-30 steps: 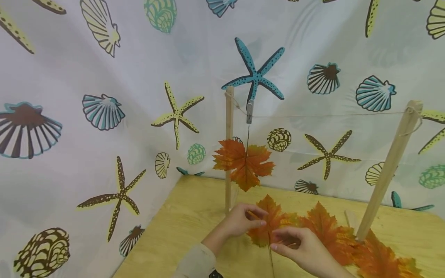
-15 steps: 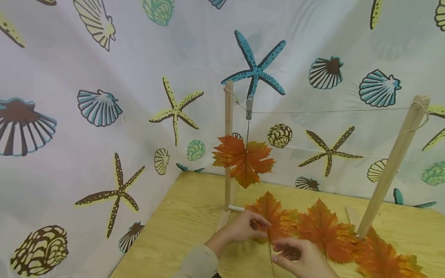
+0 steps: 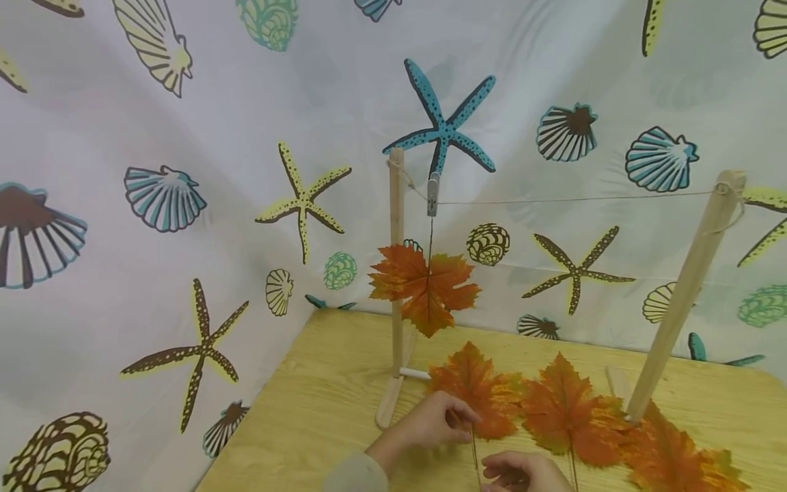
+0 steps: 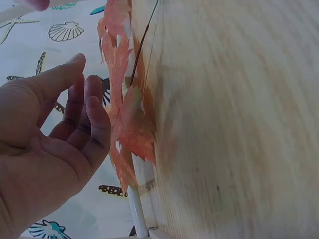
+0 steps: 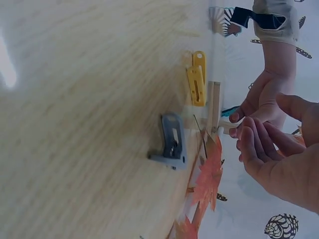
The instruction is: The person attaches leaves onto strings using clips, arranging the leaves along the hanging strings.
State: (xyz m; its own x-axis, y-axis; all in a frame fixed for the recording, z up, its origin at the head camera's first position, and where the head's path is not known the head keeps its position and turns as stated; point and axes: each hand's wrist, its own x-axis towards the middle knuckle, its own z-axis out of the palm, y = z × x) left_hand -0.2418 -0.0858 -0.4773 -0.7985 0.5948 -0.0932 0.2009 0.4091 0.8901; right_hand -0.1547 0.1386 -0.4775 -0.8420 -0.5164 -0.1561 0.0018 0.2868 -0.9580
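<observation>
My left hand (image 3: pixel 433 418) hovers over the near side of an orange maple leaf (image 3: pixel 486 391) lying on the table, beside its thin stem (image 3: pixel 475 452). In the left wrist view its thumb and fingers stay apart, with nothing between them. My right hand (image 3: pixel 521 470) is just across the stem, partly cut off by the head view's lower edge. The right wrist view shows its fingers (image 5: pixel 256 144) loosely bent and holding nothing. Another maple leaf (image 3: pixel 424 283) hangs stem-up from a grey clothespin (image 3: pixel 433 195) on the string.
The string (image 3: pixel 553 200) runs between a left wooden post (image 3: pixel 396 205) and a right post (image 3: pixel 682 301). More leaves (image 3: pixel 565 403) lie to the right. A grey-blue clip (image 5: pixel 173 144) and yellow clips (image 5: pixel 198 87) rest on the table. Behind hangs a shell-print cloth (image 3: pixel 344 82).
Both hands have drawn back from the leaf, down its stem toward the table's near side. The white rod and foot at the left post are now uncovered.
</observation>
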